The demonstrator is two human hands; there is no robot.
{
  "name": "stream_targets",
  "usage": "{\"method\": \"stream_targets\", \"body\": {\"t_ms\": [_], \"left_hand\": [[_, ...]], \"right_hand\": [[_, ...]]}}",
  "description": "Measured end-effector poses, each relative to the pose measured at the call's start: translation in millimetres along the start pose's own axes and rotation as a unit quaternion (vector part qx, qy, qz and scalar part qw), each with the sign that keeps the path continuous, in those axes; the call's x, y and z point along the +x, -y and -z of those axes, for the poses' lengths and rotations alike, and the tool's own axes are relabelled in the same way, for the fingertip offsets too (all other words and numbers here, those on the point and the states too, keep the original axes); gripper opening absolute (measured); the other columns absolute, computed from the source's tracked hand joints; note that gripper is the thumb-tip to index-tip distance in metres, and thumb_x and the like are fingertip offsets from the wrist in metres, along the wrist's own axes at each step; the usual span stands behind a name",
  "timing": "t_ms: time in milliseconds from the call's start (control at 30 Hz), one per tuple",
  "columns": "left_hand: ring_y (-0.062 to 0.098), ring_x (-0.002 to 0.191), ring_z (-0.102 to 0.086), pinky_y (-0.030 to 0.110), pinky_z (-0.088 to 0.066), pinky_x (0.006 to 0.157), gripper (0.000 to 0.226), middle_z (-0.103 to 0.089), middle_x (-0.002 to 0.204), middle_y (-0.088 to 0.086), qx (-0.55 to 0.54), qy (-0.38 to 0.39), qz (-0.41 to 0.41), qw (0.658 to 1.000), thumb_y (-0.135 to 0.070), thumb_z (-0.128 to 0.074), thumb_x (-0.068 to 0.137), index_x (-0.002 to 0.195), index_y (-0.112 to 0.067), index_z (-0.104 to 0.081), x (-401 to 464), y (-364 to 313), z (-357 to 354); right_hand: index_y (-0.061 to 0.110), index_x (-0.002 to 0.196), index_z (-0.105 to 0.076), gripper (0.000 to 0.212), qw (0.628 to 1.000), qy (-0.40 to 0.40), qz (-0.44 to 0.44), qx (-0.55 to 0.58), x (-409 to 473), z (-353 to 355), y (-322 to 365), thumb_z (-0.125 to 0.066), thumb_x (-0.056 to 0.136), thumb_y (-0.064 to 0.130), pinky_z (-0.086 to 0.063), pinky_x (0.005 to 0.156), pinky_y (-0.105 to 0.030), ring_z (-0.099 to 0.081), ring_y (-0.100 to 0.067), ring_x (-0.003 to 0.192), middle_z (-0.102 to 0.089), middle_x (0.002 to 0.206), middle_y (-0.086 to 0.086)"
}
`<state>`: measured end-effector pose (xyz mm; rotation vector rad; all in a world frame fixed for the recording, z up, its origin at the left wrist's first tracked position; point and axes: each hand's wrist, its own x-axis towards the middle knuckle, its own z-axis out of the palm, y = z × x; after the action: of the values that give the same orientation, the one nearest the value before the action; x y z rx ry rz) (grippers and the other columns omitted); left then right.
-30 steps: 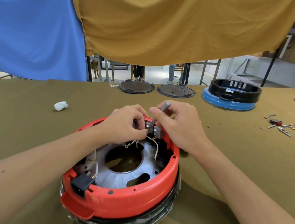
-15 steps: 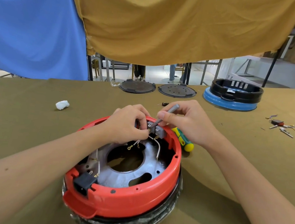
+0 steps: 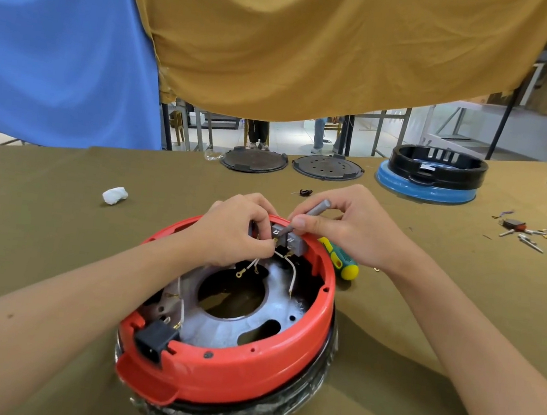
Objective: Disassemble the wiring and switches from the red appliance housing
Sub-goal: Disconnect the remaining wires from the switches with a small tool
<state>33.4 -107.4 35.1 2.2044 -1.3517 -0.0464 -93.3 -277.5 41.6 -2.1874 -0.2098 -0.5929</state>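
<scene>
The red appliance housing (image 3: 229, 369) sits upside down on the olive-covered bench (image 3: 59, 224), close to the near edge, its open base facing up with a metal plate (image 3: 273, 313) and loose white wires (image 3: 291, 274) inside. At its far rim a pair of grey switches (image 3: 287, 241) stands raised above the edge. The left hand (image 3: 233, 233) curls its fingers around the switches from the left side — pinching them where the wires join. The right hand (image 3: 348, 226) grips a slim grey tool (image 3: 312, 211), fingers and thumb closed on its shaft, the tip pressed down between the two switches. A green-and-yellow screwdriver (image 3: 341, 261) lies on the bench just beside the housing, partly under the right hand.
</scene>
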Motion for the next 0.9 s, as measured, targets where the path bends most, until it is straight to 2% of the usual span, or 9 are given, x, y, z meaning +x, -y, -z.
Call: {"method": "stream_targets", "body": {"t_ms": [100, 267, 433, 667, 733, 833, 900], "left_hand": [[0.009, 0.099, -0.058, 0.050, -0.039, 0.103, 0.018, -0.057, 0.111, -0.018, 0.000, 0.001, -0.001, 1.000, -0.019, -0.073, 0.076, 0.061, -0.023, -0.064, 0.6, 1.1, -0.3], [0.006, 0.097, -0.057, 0.052, -0.039, 0.103, 0.018, -0.056, 0.110, -0.021, -0.011, 0.007, -0.006, 1.000, -0.024, -0.072, 0.073, 0.058, -0.026, -0.062, 0.9, 3.0, -0.3], [0.005, 0.099, -0.057, 0.052, -0.039, 0.102, 0.011, -0.056, 0.111, -0.021, -0.015, 0.007, -0.003, 1.000, -0.032, -0.066, 0.068, 0.060, -0.025, -0.063, 0.8, 2.8, -0.4], [0.004, 0.098, -0.057, 0.052, -0.039, 0.103, 0.016, -0.057, 0.111, -0.021, -0.013, 0.002, -0.009, 1.000, -0.025, -0.071, 0.074, 0.060, -0.026, -0.063, 1.8, 5.8, -1.2], [0.003, 0.097, -0.057, 0.052, -0.039, 0.102, 0.017, -0.056, 0.110, -0.021, -0.012, 0.001, -0.009, 1.000, -0.023, -0.072, 0.074, 0.059, -0.026, -0.063, 1.7, 5.9, -1.4], [0.002, 0.095, -0.056, 0.051, -0.040, 0.102, 0.021, -0.055, 0.108, -0.023, -0.003, -0.002, -0.008, 1.000, -0.021, -0.073, 0.076, 0.059, -0.027, -0.062, 2.0, 5.3, -1.8], [0.003, 0.096, -0.056, 0.050, -0.040, 0.102, 0.022, -0.055, 0.108, -0.023, 0.003, -0.001, -0.008, 1.000, -0.022, -0.073, 0.075, 0.058, -0.028, -0.061, 2.0, 4.6, -1.6]], "right_hand": [[0.000, 0.091, -0.076, 0.010, 1.000, -0.001, -0.014, 0.016, 0.5, 0.8, 0.4, -0.070, 0.091, 0.008, -0.059, 0.072, -0.026, -0.072, -0.030, 0.077, -0.075, 0.083, -0.017], [0.002, 0.092, -0.076, 0.013, 0.998, -0.021, -0.053, 0.020, 2.4, -1.5, -0.5, -0.069, 0.093, 0.012, -0.059, 0.074, -0.037, -0.071, -0.028, 0.085, -0.075, 0.087, -0.014], [0.005, 0.092, -0.077, 0.013, 0.999, -0.024, -0.039, -0.012, 1.5, -1.7, 2.8, -0.069, 0.093, 0.015, -0.059, 0.074, -0.042, -0.069, -0.031, 0.085, -0.075, 0.086, -0.013], [0.008, 0.087, -0.077, 0.012, 0.998, -0.041, -0.016, -0.039, 1.9, -1.7, 2.1, -0.071, 0.092, 0.018, -0.057, 0.074, -0.046, -0.070, -0.026, 0.078, -0.074, 0.081, -0.010], [0.010, 0.087, -0.078, 0.011, 0.998, -0.044, -0.005, -0.048, 2.4, -3.0, 0.4, -0.071, 0.091, 0.017, -0.057, 0.074, -0.041, -0.070, -0.022, 0.076, -0.075, 0.080, -0.006], [0.011, 0.086, -0.077, 0.010, 0.998, -0.030, 0.008, -0.050, 1.6, -4.7, -0.1, -0.071, 0.091, 0.016, -0.053, 0.065, -0.021, -0.070, -0.015, 0.070, -0.075, 0.076, -0.006], [0.012, 0.085, -0.077, 0.011, 0.998, -0.027, 0.009, -0.052, 1.6, -5.5, -0.5, -0.070, 0.092, 0.017, -0.050, 0.066, -0.015, -0.070, -0.012, 0.069, -0.075, 0.075, -0.006]]}}
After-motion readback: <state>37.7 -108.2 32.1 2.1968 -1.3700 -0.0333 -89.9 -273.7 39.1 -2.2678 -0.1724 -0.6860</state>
